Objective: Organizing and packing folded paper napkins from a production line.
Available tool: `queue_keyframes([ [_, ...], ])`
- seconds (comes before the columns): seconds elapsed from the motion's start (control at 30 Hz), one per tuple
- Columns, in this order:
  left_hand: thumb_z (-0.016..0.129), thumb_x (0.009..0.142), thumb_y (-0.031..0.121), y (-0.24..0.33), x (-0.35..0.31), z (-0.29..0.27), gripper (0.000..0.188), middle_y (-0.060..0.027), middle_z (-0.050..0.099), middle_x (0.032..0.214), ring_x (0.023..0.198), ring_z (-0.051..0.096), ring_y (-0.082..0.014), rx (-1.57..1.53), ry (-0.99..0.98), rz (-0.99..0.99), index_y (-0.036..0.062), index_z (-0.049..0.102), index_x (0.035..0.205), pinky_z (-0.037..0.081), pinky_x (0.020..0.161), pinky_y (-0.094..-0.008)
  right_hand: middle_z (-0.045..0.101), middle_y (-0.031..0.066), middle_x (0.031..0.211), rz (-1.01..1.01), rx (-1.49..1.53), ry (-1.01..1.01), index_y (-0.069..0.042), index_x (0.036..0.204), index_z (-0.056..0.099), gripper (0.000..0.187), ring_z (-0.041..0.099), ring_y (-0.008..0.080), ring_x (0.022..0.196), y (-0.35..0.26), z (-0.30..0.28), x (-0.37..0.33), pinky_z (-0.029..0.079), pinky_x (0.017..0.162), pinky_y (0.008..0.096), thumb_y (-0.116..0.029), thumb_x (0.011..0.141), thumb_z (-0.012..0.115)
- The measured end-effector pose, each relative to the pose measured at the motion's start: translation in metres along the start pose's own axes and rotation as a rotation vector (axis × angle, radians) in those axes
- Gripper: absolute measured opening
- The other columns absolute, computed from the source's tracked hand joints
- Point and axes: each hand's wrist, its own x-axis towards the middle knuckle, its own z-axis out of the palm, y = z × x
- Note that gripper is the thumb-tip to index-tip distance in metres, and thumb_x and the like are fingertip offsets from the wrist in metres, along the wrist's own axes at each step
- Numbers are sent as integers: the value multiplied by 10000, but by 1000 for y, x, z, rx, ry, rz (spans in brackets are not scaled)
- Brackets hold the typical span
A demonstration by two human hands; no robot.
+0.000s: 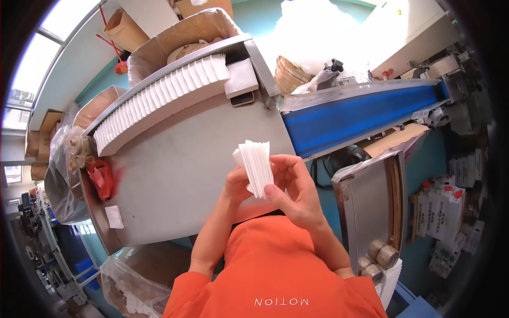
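Note:
A thick stack of thin white folded paper pieces (256, 168) is held upright in front of my chest, over the near edge of the metal table (180, 180). My left hand (237, 185) is closed on the stack's left side, its fingertips partly hidden behind it. On the other side, my right hand (298, 185) grips it with the thumb across the lower front and the fingers bent along the right edge. Along the table's far side stands a long curved row of similar white folded pieces (164, 99). A white packet (242, 78) lies at that row's right end, by a dark phone-like object (243, 99).
A blue conveyor belt (360, 117) runs off rightward from the table. At the left edge are a red plastic bag (101, 179) and a small white packet (114, 217). A metal tray stand (371, 206) and brown rolls (384, 253) stand right; a plastic-lined box (144, 55) is behind.

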Motion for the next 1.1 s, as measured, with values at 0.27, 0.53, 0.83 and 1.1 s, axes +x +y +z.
queue_keyframes([
  [0.27,555,894,178,-7,-9,-2,436,-155,680,1153,992,694,-242,-55,-23,-94,-29,581,1276,563,826,-352,573,57,1081,37,151,12,-2,1334,421,461,573,96,966,-8,7,-15,485,824,248,23,915,611],
  [0.53,568,865,161,1,-15,5,463,-159,666,1184,1033,682,-260,17,49,-71,-36,568,1284,555,868,-368,544,65,1068,-98,47,140,-8,1267,467,350,589,90,936,-1,16,-24,500,803,236,60,931,542],
  [0.83,618,825,134,11,-25,2,503,-133,660,1182,1060,667,-248,112,144,-100,-13,547,1301,541,909,-382,592,57,993,-64,-53,153,-7,1110,523,208,638,103,878,-4,27,-18,522,711,229,3,929,626],
  [1.1,649,828,144,21,-35,10,485,-114,660,1173,1061,658,-229,197,219,-96,-3,565,1283,535,910,-379,610,57,945,-5,-90,135,-10,1098,522,205,637,99,857,3,29,-13,519,694,226,-12,927,636],
])
